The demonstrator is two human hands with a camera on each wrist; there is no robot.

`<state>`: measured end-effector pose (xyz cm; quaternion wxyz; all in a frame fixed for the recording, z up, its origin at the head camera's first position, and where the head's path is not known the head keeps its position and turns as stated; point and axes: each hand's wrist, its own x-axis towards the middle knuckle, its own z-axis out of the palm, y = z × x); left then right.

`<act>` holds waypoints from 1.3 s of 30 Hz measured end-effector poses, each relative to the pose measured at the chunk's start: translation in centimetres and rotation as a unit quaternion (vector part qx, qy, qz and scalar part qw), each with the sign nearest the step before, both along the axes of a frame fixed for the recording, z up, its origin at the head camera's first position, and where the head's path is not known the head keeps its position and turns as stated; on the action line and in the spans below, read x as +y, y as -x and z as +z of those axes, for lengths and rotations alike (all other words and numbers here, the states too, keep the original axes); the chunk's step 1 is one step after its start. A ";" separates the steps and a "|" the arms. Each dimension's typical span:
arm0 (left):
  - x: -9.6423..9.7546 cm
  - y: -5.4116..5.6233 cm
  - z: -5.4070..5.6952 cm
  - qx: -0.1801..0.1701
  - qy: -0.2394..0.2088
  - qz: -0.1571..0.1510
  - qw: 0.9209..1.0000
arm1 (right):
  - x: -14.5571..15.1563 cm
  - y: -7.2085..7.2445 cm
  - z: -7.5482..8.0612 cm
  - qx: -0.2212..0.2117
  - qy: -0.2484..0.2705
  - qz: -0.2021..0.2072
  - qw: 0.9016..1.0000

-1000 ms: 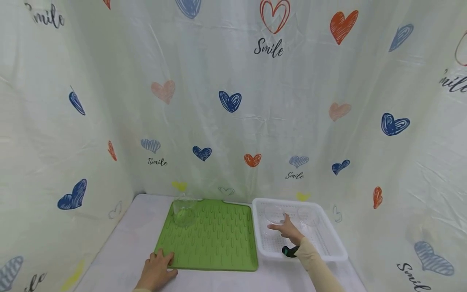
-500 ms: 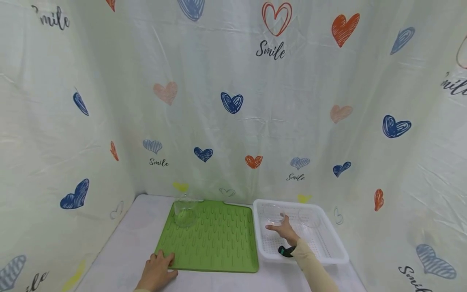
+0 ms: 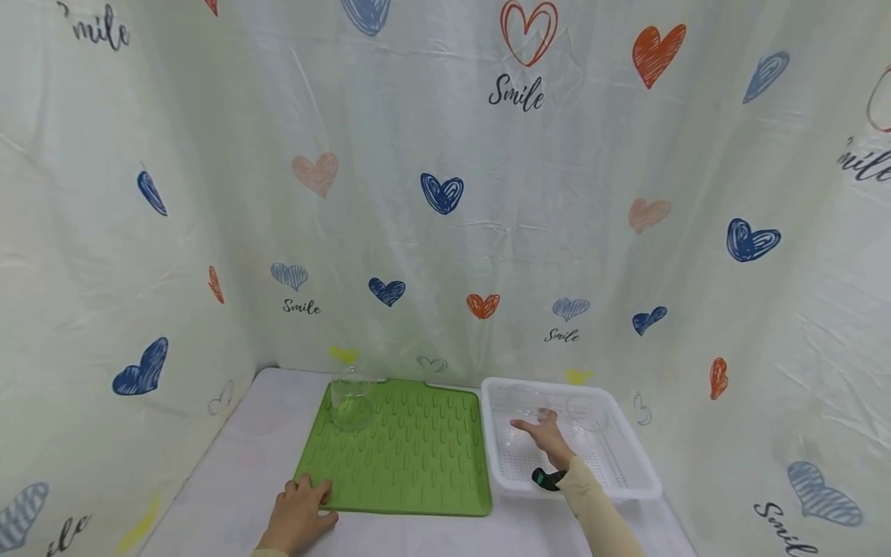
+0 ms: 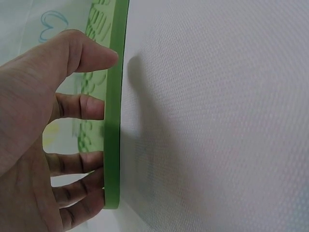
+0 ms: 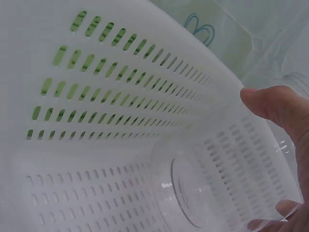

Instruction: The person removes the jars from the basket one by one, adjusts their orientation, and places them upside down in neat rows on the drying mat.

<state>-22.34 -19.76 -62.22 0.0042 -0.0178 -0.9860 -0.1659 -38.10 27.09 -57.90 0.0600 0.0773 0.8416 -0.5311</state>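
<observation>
In the head view, my left hand [image 3: 295,514] rests at the front left corner of a green drying mat [image 3: 425,464]. The left wrist view shows the thumb at the mat's edge [image 4: 114,111] and the other fingertips along its far side. My right hand [image 3: 551,441] reaches into a white slotted basket [image 3: 643,476], thumb and fingers spread around a clear cup [image 5: 188,193]. In the right wrist view some fingertips lie at the clear wall. A second clear cup [image 3: 588,412] sits in the basket's back right. Another clear vessel [image 3: 351,410] stands on the mat's back left.
A white cloth covers the table [image 3: 237,464] under the mat and basket. Behind and along both sides hangs a pale curtain [image 3: 515,255] with hearts and lettering. The basket's raised rim surrounds my right hand, its left side close to the mat.
My right fingers have come in around the clear cup at the basket's back left, and its outline has shifted. My left hand stays at the mat's corner.
</observation>
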 end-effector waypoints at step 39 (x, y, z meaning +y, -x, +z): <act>0.1 0.3 0.4 -0.039 -0.013 -0.004 0.999 | -4.8 -5.7 15.4 0.395 -0.275 0.045 0.875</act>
